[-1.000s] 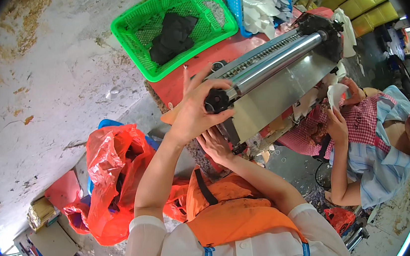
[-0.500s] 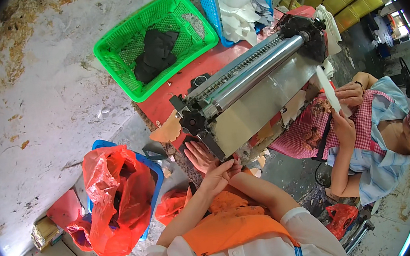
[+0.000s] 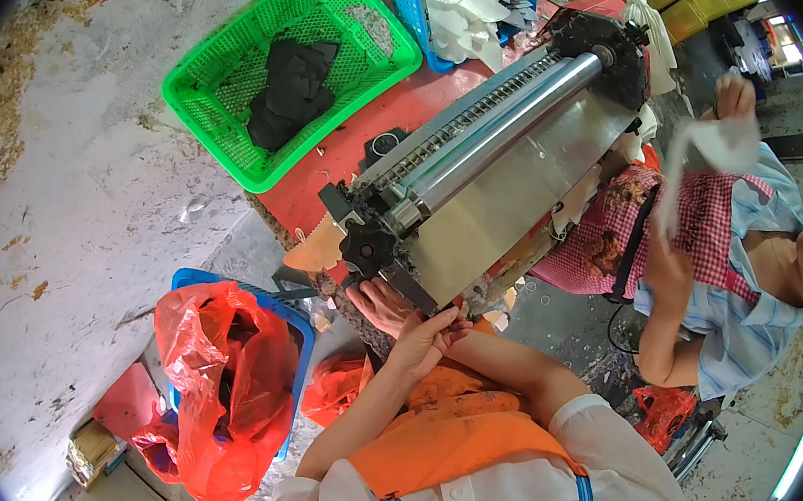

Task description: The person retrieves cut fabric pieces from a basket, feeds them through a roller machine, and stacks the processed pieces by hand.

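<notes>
My left hand crosses over my right forearm, its thumb and fingers drawn close at the near corner of the roller machine; I cannot tell whether they clamp anything. My right hand sits below the black knob, fingers extended and slightly apart, touching the machine's near end. The machine stands on the red table, beside the green basket of black pieces. A tan piece lies just beside the knob.
</notes>
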`<action>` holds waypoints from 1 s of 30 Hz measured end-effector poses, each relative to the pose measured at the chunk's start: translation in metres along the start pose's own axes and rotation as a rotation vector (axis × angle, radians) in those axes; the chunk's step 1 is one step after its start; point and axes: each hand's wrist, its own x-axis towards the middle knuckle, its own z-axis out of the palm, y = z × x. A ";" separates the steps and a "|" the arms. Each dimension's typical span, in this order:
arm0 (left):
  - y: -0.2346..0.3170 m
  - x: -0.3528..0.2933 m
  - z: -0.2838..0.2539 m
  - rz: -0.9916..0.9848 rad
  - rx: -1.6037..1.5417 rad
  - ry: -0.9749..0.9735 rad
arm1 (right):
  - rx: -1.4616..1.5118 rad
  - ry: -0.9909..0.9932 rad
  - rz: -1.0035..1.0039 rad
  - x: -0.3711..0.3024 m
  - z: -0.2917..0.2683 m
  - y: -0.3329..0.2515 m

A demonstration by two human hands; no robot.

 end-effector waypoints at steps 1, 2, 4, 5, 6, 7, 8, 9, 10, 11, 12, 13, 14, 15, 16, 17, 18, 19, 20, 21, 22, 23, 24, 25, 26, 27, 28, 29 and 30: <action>0.000 -0.001 0.002 -0.010 -0.009 -0.022 | -0.106 0.012 0.031 0.002 -0.010 -0.002; -0.001 -0.002 0.004 -0.017 -0.020 -0.045 | -0.212 0.023 0.059 0.003 -0.019 -0.006; 0.001 -0.003 0.003 -0.044 -0.010 -0.023 | -0.197 -0.017 0.173 0.003 -0.022 -0.019; 0.001 -0.004 0.002 -0.068 0.004 0.000 | -0.180 -0.051 0.286 0.003 -0.024 -0.023; 0.001 -0.004 0.001 -0.071 -0.001 0.006 | -0.073 -0.031 0.236 0.003 -0.029 -0.018; 0.001 -0.003 0.002 -0.064 -0.010 0.005 | -0.077 -0.037 0.227 0.000 -0.023 -0.015; -0.002 -0.003 0.001 -0.049 -0.029 -0.017 | -0.072 -0.004 0.239 -0.011 -0.005 -0.012; -0.001 -0.001 0.001 -0.027 -0.046 -0.043 | -0.072 0.034 0.246 -0.012 0.000 -0.008; -0.001 -0.001 0.002 -0.027 -0.053 -0.046 | -0.072 0.072 0.253 -0.014 0.004 -0.004; -0.001 -0.003 0.003 -0.053 -0.062 -0.012 | -0.078 0.067 0.252 -0.020 0.007 -0.001; -0.001 -0.005 0.002 -0.076 -0.076 0.028 | -0.060 0.099 0.181 -0.021 -0.017 -0.012; -0.003 -0.004 0.000 -0.075 -0.086 0.030 | -0.042 0.130 0.111 -0.022 -0.033 -0.017; -0.006 -0.001 -0.005 -0.051 -0.095 -0.005 | -0.102 0.366 -0.084 -0.037 0.009 0.000; -0.009 0.001 -0.009 -0.025 -0.107 -0.040 | -0.102 0.354 -0.092 -0.040 0.000 -0.005; -0.008 0.001 -0.008 -0.021 -0.122 -0.038 | -0.095 0.207 -0.113 -0.038 -0.021 -0.015; -0.005 -0.001 -0.002 -0.069 -0.123 0.019 | -0.092 0.061 -0.132 -0.040 -0.034 -0.019; -0.003 -0.002 0.001 -0.122 -0.121 0.075 | -0.130 0.065 -0.150 -0.052 -0.034 -0.021; -0.004 -0.001 -0.002 -0.120 -0.134 0.074 | -0.132 0.054 -0.156 -0.061 -0.040 -0.021; -0.007 -0.001 -0.006 -0.099 -0.123 0.056 | -0.071 -0.026 -0.122 -0.072 -0.049 -0.019; -0.008 0.001 -0.007 -0.080 -0.111 0.032 | -0.017 -0.104 -0.082 -0.083 -0.067 -0.014; -0.007 0.002 -0.007 -0.078 -0.123 0.028 | 0.040 -0.182 -0.045 -0.094 -0.087 -0.010; -0.007 0.003 -0.005 -0.066 -0.125 0.002 | 0.096 -0.260 0.000 -0.106 -0.109 -0.006; -0.007 0.002 -0.003 -0.055 -0.125 -0.022 | 0.154 -0.336 0.047 -0.118 -0.129 -0.005; -0.005 0.001 -0.003 -0.062 -0.130 -0.026 | 0.199 -0.385 0.248 -0.130 -0.145 -0.006; -0.003 0.002 -0.001 -0.086 -0.128 -0.059 | 0.243 -0.429 0.454 -0.139 -0.166 -0.006; -0.002 0.000 -0.002 -0.100 -0.132 -0.082 | 0.222 -0.482 0.522 -0.141 -0.197 -0.005; -0.001 -0.001 -0.004 -0.094 -0.136 -0.074 | 0.203 -0.534 0.583 -0.136 -0.231 -0.006; -0.001 -0.004 -0.006 -0.051 -0.105 -0.074 | 0.362 -0.403 0.688 -0.126 -0.263 -0.011; -0.001 -0.003 -0.007 -0.020 -0.071 -0.083 | 0.516 -0.262 0.803 -0.116 -0.287 -0.012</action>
